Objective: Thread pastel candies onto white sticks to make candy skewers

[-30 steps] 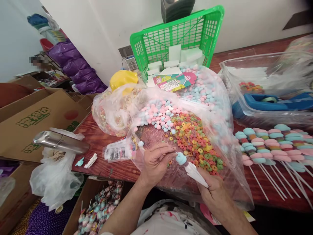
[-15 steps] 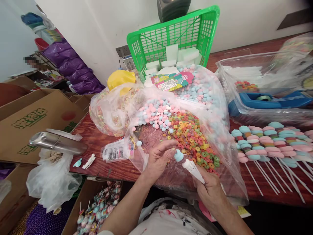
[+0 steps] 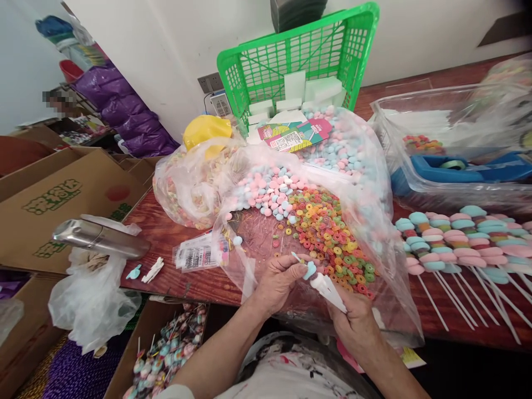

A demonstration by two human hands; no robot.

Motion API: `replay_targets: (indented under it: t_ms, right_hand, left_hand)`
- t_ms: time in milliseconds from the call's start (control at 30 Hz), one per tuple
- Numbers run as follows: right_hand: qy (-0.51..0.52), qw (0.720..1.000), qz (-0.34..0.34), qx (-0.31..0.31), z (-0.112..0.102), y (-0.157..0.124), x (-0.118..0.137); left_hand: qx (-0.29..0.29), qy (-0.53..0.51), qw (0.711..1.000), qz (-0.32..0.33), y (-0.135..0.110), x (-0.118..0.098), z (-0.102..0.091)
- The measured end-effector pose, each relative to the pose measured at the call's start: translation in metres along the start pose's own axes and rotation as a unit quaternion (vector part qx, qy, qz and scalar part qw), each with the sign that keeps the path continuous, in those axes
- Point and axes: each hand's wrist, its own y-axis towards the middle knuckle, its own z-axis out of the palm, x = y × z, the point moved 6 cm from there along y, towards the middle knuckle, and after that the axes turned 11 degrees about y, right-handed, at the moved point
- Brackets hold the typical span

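The left hand (image 3: 279,281) pinches a blue candy (image 3: 310,270) at the tip of the white sticks (image 3: 329,289). The right hand (image 3: 358,317) grips these tightly, nearer and rightward.

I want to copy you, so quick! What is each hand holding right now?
Left hand: closed, pinching a blue candy.
Right hand: closed around a bundle of white sticks.
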Motion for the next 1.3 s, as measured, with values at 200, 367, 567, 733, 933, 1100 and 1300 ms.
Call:
replay_targets:
  t_ms: [200, 367, 567, 733, 933, 1100, 1300]
  right_hand:
    - [0.025, 0.999, 0.015, -0.026, -0.005, 0.006, 0.002]
    - [0.057, 0.988, 0.083, -0.118, -0.034, 0.001, -0.022]
    - [0.061, 0.987, 0.075, -0.127, -0.037, -0.009, -0.036]
    - [0.05, 0.997, 0.023, -0.06, -0.017, -0.003, -0.028]
    - [0.04, 0.996, 0.007, -0.074, -0.018, -0.002, -0.024]
    - [0.038, 0.998, 0.004, -0.048, -0.01, 0.002, -0.013]
    - [0.029, 0.998, 0.007, -0.047, -0.01, 0.003, -0.009]
  left_hand:
    - [0.001, 0.023, 0.999, 0.035, 0.001, 0.0, 0.001]
    - [-0.084, 0.177, 0.973, 0.119, 0.019, -0.05, -0.048]
    - [-0.192, 0.59, 0.744, 0.248, 0.062, -0.106, -0.096]
    - [-0.122, 0.662, 0.69, 0.265, 0.106, -0.106, -0.086]
    - [-0.065, 0.693, 0.674, 0.245, 0.075, -0.085, -0.079]
    - [-0.044, 0.667, 0.702, 0.247, 0.032, -0.067, -0.08]
    - [-0.126, 0.486, 0.84, 0.207, 0.038, -0.06, -0.106]
